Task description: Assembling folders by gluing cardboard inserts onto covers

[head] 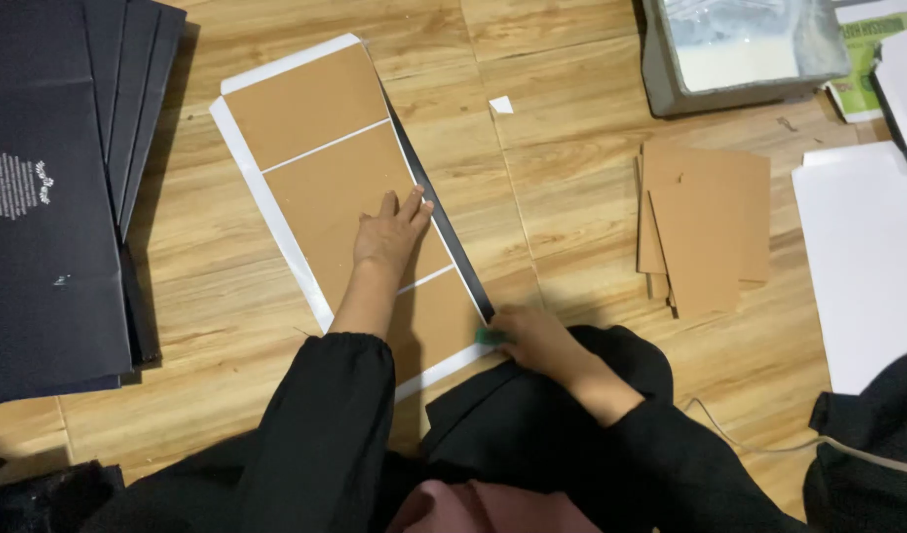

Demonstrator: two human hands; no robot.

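Your right hand (pixel 537 341) pinches a green scraper (pixel 490 337) at five o'clock; left hand (pixel 389 235), open, flattens the stiff, light board sheet (pixel 325 168).

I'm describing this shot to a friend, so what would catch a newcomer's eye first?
First, the long white sheet with brown card panels laid on it, mid-floor. The left hand presses flat on a panel, while the right hand holds a small green tool at the sheet's near edge. A black stack lies at far left.
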